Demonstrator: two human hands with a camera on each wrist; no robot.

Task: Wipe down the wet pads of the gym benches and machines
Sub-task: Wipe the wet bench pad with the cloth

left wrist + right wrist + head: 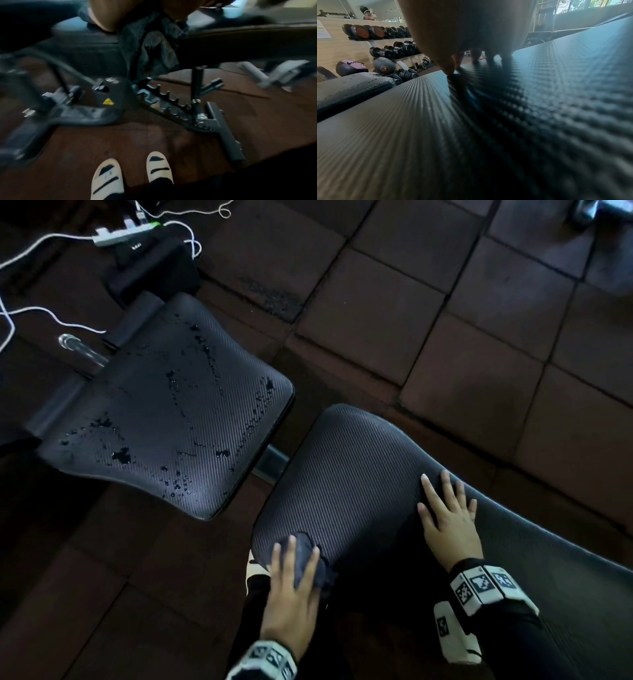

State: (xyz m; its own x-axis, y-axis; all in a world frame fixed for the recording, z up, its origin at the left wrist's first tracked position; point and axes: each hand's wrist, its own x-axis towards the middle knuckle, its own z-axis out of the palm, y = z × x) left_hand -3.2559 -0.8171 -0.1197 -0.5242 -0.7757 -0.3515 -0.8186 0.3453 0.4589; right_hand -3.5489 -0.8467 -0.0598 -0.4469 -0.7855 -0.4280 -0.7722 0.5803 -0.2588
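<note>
The bench's seat pad [164,412] at the left is dark, ribbed and dotted with water drops and small puddles. The long back pad [359,481] at the right shows no drops. My left hand [294,577] lies with straight, spread fingers on a bunched dark cloth [308,556], pressing it onto the near left edge of the back pad. In the left wrist view the cloth [154,44] hangs down over the pad's side. My right hand [448,518] rests flat on the back pad, fingers spread and holding nothing. From the right wrist, the wet seat pad [351,86] shows beyond the back pad [436,135].
A power strip [123,232] with white cables and a black bag [154,268] lie on the brown tiled floor beyond the seat. Under the bench sits the notched metal frame [171,105], with my white shoes [108,178] close by. A dumbbell rack [390,40] lines the wall.
</note>
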